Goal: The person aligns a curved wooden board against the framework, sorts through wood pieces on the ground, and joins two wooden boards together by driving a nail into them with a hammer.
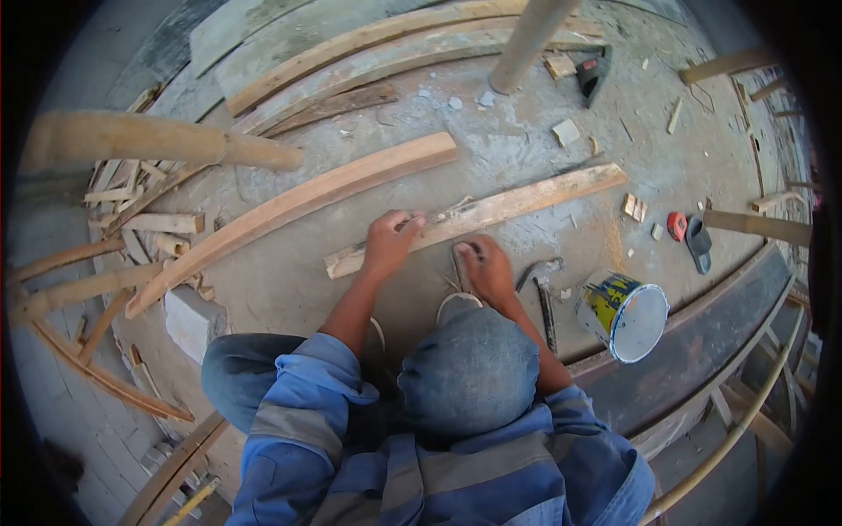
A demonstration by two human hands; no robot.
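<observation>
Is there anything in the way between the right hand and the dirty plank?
No, nothing I can see. The right hand is right by the plank's near edge; whether they touch is hard to tell. The bucket stands off to the right, not between them.

A pale, stained timber (535,200) lies on the floor (710,158).

Head view faces down onto the hands (394,244), edges seemingly warped.
</observation>
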